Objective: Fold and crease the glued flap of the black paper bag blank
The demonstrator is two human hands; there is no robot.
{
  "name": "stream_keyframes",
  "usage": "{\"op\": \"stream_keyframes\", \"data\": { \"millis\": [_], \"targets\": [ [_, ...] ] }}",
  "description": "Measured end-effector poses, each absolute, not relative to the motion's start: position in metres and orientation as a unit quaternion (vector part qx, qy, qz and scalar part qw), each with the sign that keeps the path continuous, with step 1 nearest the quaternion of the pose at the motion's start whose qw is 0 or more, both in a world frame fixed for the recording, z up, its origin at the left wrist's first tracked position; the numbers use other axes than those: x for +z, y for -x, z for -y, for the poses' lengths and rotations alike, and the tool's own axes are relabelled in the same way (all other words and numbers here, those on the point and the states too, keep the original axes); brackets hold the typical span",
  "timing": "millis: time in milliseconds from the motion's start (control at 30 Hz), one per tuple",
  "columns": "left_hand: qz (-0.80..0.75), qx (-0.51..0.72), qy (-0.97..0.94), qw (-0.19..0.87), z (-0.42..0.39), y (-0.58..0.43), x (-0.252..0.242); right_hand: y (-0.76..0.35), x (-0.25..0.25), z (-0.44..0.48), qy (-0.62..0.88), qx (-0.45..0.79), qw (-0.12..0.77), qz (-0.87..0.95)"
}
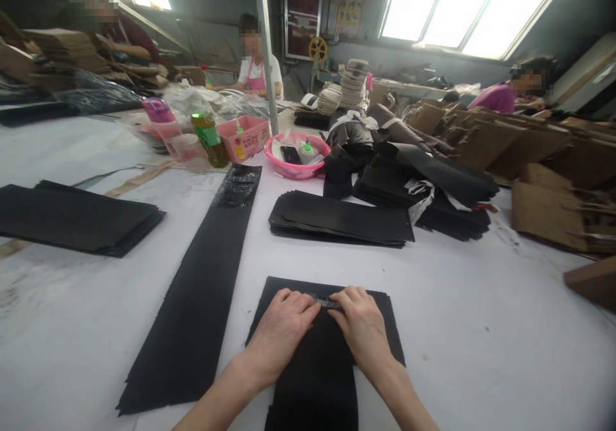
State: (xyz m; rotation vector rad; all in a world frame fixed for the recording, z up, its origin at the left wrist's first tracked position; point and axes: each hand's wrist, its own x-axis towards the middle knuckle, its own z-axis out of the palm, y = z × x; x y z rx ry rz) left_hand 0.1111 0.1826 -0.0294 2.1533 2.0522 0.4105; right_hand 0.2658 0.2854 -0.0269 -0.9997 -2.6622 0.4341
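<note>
My left hand [283,331] and my right hand [362,328] are close together over a wide black sheet [380,306] on the white table. A narrower black strip [315,386] lies across that sheet and runs down toward me. The fingers of both hands are closed and pinch the strip's far end. Between the fingertips shows a short shiny band [328,303], wet-looking or glossy. To the left lies a long fan of overlapped black strips [192,296], its far end glossy [238,184] as if smeared. What lies under my fingers is hidden.
Stacks of black sheets lie ahead [337,219] and at left [72,219]. Behind them stand a pink basin [298,171], a pink box [243,139] and a green bottle [209,139]. Brown bags [548,206] crowd the right. Several people sit farther back.
</note>
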Motion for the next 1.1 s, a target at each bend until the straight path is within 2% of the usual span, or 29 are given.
{"op": "stream_keyframes", "data": {
  "millis": [300, 400, 667, 1100],
  "targets": [
    [-0.694, 0.190, -0.693, 0.053, -0.186, -0.101, -0.040, -0.250, -0.020, -0.300, 0.295, 0.113, 0.079, 0.945],
    [-0.700, 0.203, -0.685, 0.029, -0.191, -0.102, -0.043, -0.247, -0.020, -0.303, 0.284, 0.111, 0.078, 0.949],
    [-0.738, 0.210, -0.638, 0.064, -0.199, -0.101, -0.033, -0.249, -0.023, -0.308, 0.272, 0.130, 0.081, 0.950],
    [-0.700, 0.201, -0.683, 0.059, -0.202, -0.099, -0.033, -0.252, -0.026, -0.310, 0.259, 0.176, 0.110, 0.943]
  ]
}}
